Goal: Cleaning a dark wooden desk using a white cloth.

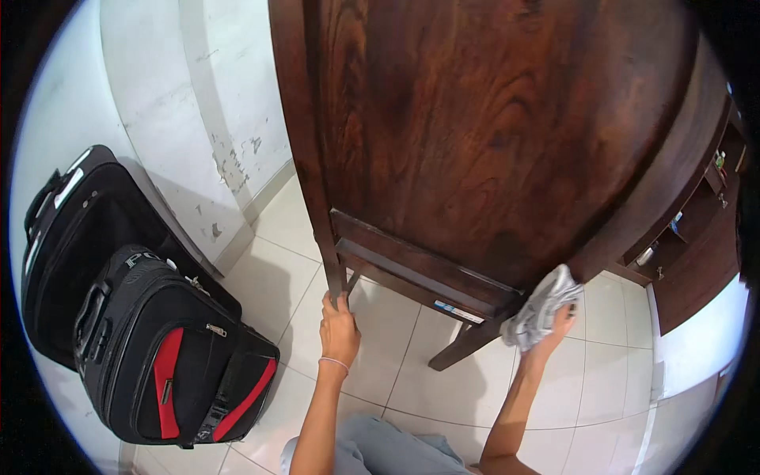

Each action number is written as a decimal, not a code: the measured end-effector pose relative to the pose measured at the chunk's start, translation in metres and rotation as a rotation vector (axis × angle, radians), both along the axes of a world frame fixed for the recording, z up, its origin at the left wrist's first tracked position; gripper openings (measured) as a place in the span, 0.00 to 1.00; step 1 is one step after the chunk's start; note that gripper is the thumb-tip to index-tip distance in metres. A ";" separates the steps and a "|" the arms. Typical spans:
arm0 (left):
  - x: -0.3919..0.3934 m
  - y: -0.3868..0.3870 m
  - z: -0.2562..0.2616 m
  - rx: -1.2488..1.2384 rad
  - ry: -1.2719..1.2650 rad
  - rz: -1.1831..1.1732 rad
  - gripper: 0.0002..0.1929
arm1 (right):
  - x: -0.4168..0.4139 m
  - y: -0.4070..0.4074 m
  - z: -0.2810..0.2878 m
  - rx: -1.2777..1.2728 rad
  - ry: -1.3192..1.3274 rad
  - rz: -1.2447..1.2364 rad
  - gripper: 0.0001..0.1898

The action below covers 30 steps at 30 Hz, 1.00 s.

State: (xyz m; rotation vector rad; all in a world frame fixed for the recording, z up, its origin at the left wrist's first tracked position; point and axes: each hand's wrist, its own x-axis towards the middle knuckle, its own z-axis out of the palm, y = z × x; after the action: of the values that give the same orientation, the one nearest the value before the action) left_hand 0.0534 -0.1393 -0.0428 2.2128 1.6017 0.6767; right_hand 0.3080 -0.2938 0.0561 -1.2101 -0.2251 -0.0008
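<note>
Before me stands a dark brown wooden cabinet [475, 130], its grained side panel turned towards me. My left hand [340, 326] grips the cabinet's left leg [336, 276] low down. In my right hand [555, 332] is a crumpled grey and white cloth [543, 306], pressed to the lower part of the cabinet's right-hand post. Just left of the cloth, the right leg [457, 350] slants down to the floor. A blue and white sticker [458, 312] is on the bottom rail between the legs.
Two black suitcases stand at the left, the front one [196, 368] with red trim and the other [101, 208] against the white wall [160, 101] with peeling paint. Pale tiles [404, 362] cover the floor. At the far right is dark wooden furniture [694, 261] holding small items.
</note>
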 end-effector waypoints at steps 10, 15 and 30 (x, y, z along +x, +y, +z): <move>0.014 -0.051 0.047 0.153 -0.001 -0.056 0.26 | 0.105 0.012 -0.029 -0.237 -0.192 0.765 0.17; 0.032 -0.108 0.093 0.104 -0.096 -0.108 0.25 | 0.106 0.064 -0.042 -0.239 -0.242 0.758 0.19; 0.121 -0.206 0.223 0.488 -0.240 -0.287 0.33 | 0.066 0.057 0.008 -0.239 -0.765 0.782 0.24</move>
State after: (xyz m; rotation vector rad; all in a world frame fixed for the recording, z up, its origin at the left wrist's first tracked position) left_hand 0.1746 -0.3458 0.1802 2.4982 1.0519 1.2938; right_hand 0.3744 -0.2372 0.0638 -1.2437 -1.3883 0.2531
